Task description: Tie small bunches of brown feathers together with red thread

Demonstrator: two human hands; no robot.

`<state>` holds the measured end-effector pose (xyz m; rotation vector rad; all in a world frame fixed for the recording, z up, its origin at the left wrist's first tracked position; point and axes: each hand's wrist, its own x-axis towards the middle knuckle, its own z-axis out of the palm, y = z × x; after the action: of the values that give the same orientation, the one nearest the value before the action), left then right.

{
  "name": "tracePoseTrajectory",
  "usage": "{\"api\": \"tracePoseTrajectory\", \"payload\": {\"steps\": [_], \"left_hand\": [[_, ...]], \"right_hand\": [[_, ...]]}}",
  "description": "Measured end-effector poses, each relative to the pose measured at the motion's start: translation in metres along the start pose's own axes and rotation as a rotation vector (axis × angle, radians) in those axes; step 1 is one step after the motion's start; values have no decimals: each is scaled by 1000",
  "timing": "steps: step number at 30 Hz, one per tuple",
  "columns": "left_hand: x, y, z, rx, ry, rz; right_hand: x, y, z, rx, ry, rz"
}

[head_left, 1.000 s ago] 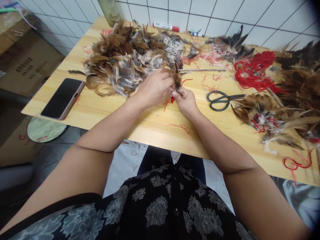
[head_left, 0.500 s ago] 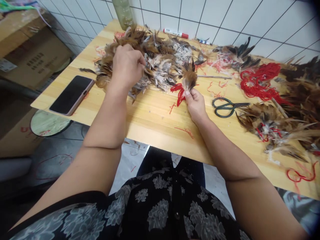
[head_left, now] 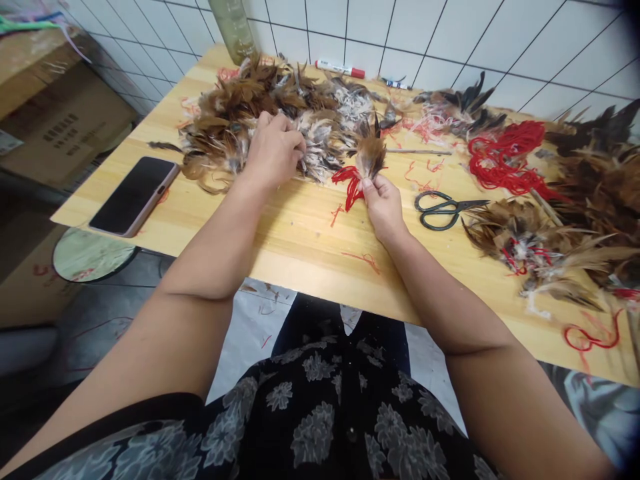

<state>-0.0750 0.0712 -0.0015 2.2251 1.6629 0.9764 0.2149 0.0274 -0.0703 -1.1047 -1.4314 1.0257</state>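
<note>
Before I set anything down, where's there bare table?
Between the left forearm and right forearm, the table is bare near its front edge except for thread scraps. Smaller patches: between phone and left forearm; in front of the scissors, beside the right forearm. Crowded: the feather pile around the left hand, and the right end with red yarn and brown feathers.

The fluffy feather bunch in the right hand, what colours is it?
The feather bunch is brown with dark tips, paler below; best in head view.
</note>
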Motion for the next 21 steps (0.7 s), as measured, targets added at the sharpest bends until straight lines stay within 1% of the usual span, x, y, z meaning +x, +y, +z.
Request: {"api": "tracePoseTrajectory", "payload": {"steps": [4, 6, 8, 11, 13, 15, 18, 21], "left_hand": [[5, -19, 8, 24, 16, 161], [6, -21, 14, 4, -12, 226], [3, -13, 17, -34, -45, 276], [-5, 11, 15, -70, -85, 339], [-12, 28, 12, -52, -110, 370], [-16, 41, 11, -31, -131, 378], [-18, 48, 14, -42, -139, 374], [-17, 47, 21, -3, -141, 435]], "right_hand": [[-1, 0, 1, 7, 7, -5], [-2, -2, 1, 3, 12, -6], [-3, -5, 1, -17, 16, 11], [-4, -10, 2, -54, 14, 46], [-4, -12, 2, -72, 6, 56], [-4, -13, 2, -95, -8, 65], [-3, -11, 2, -134, -31, 80], [-1, -9, 3, -152, -61, 98]]}}
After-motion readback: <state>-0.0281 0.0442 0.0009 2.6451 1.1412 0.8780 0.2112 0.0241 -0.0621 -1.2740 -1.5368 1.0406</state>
